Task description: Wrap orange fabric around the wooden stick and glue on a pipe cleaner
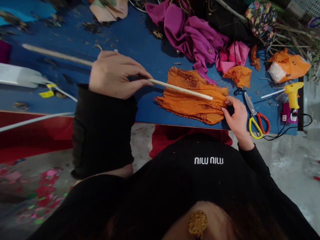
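Note:
My left hand (117, 75) is closed round a long pale wooden stick (183, 89), pinching it between thumb and fingers. The stick's right end lies over a crumpled orange cloth (190, 108) with dark printed patterns; its other end sticks out far to the left. At the cloth's right edge, my right hand (236, 115) pinches the fabric between thumb and forefinger. Just right of that hand lie scissors (253, 115) with one yellow and one red handle. Whether the stick rests on the cloth or hovers slightly above it, I cannot tell.
Purple cloth (192, 36) and pink cloth (233, 58) lie heaped behind the orange piece. A yellow glue gun (293, 95) with a black cord stands at the right edge of the blue table (145, 111). Twigs (292, 33) fill the back right corner. A white bottle (20, 76) lies left.

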`<act>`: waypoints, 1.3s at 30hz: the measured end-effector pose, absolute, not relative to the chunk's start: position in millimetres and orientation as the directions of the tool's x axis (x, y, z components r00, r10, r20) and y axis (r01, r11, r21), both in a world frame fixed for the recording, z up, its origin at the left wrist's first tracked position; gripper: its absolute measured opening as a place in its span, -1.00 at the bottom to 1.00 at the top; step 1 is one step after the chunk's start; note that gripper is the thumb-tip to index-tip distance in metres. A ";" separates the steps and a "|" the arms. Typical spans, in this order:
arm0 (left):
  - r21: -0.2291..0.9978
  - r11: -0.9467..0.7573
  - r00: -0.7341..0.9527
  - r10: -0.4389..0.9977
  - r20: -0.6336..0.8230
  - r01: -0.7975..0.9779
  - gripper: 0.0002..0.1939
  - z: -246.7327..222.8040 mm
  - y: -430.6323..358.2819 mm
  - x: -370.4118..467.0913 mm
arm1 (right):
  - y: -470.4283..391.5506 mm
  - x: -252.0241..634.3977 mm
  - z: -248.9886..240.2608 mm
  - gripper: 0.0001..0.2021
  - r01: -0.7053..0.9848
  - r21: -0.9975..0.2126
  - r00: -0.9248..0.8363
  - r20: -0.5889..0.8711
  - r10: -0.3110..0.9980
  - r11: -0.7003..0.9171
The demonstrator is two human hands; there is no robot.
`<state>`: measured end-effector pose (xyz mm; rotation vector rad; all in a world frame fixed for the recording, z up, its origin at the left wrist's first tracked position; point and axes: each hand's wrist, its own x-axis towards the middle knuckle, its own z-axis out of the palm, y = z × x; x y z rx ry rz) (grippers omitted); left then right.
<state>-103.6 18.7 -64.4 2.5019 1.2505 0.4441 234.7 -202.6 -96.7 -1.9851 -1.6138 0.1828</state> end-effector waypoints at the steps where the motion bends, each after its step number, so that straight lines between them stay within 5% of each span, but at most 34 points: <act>1: 0.407 -0.571 0.572 0.809 0.133 0.713 -0.44 -64.7 18.8 -104.2 | -202.5 234.8 -97.1 -0.66 0.861 -0.497 0.261 0.240 0.935 -0.113; 13: 0.351 -0.590 0.622 0.783 0.026 0.727 -0.25 -64.9 17.3 -103.4 | -197.2 220.9 -86.7 -0.71 0.937 -0.348 0.176 0.397 0.901 -0.030; 19: 0.370 -0.631 0.652 0.754 0.084 0.682 -0.34 -71.4 19.7 -109.0 | -169.4 206.1 -84.5 -0.79 0.941 -0.336 0.086 0.356 0.931 0.042; 26: 0.541 -0.684 0.771 0.629 0.098 0.489 -0.66 -78.3 15.8 -91.9 | -159.7 201.5 -87.6 -0.83 0.935 -0.350 0.075 0.341 0.937 0.053; 39: 0.455 -0.721 0.778 0.622 0.093 0.522 -0.58 -82.4 20.4 -73.7 | -155.0 218.5 -74.7 -0.79 0.919 -0.395 0.134 0.312 0.941 0.001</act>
